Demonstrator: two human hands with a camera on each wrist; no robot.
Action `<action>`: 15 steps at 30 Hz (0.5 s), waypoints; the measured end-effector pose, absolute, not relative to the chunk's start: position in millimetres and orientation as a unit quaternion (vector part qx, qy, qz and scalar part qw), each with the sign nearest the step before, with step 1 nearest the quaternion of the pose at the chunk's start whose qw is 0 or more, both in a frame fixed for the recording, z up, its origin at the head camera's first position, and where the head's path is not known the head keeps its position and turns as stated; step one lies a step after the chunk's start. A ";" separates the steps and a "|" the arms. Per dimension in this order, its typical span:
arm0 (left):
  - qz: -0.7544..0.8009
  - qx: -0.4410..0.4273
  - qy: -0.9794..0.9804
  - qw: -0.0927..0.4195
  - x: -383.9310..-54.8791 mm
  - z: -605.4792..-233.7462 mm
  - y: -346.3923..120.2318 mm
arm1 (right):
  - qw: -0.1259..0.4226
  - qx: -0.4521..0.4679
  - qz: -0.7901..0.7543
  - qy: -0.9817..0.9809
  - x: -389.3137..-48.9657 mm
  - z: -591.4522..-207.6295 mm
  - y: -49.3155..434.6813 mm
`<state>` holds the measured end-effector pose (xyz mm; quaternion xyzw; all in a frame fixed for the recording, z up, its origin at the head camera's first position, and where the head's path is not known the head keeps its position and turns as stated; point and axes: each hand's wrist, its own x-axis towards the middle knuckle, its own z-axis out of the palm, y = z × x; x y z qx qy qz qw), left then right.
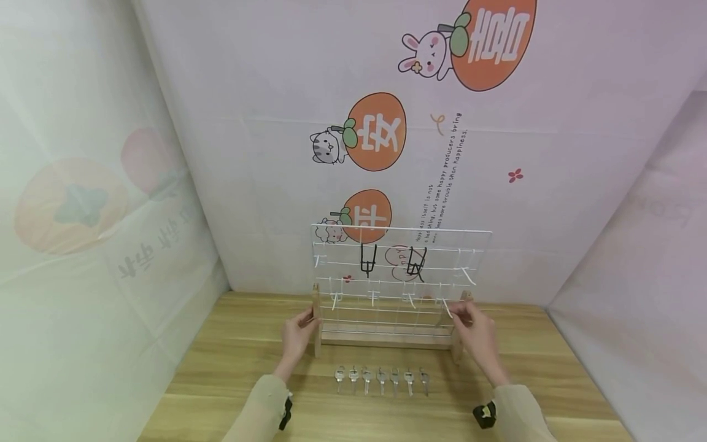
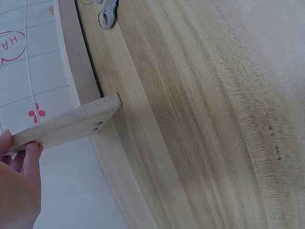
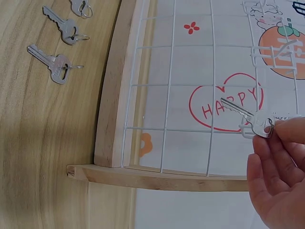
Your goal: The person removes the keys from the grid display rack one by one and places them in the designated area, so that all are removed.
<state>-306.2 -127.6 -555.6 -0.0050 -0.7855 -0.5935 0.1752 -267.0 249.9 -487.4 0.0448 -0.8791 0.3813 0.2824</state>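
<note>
A white wire grid rack stands in a wooden frame. My left hand grips the wooden side post at the left end, with thumb and fingers on either side of it. Near the right post, my right hand pinches a silver key by the ring at its head. The blade points away from the fingers, in front of the grid. Close to this key is a white hook; whether the ring touches it, I cannot tell. Several silver keys lie in a row before the rack.
More white hooks line the grid's lower row, and others sit higher at both sides. Two black hooks hang on the upper wires. A printed cloth stands behind the wooden table.
</note>
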 end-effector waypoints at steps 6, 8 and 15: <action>-0.599 -0.008 -0.781 0.175 -304.7 -554.3 -128.1 | 0.285 0.046 0.385 -0.876 -263.2 -488.3 249.8; -0.600 -0.010 -0.781 0.175 -304.4 -554.2 -128.3 | 0.287 0.048 0.386 -0.875 -261.1 -488.5 249.9; -0.602 -0.008 -0.780 0.171 -304.8 -554.8 -128.3 | 0.291 0.052 0.388 -0.873 -254.0 -487.6 250.1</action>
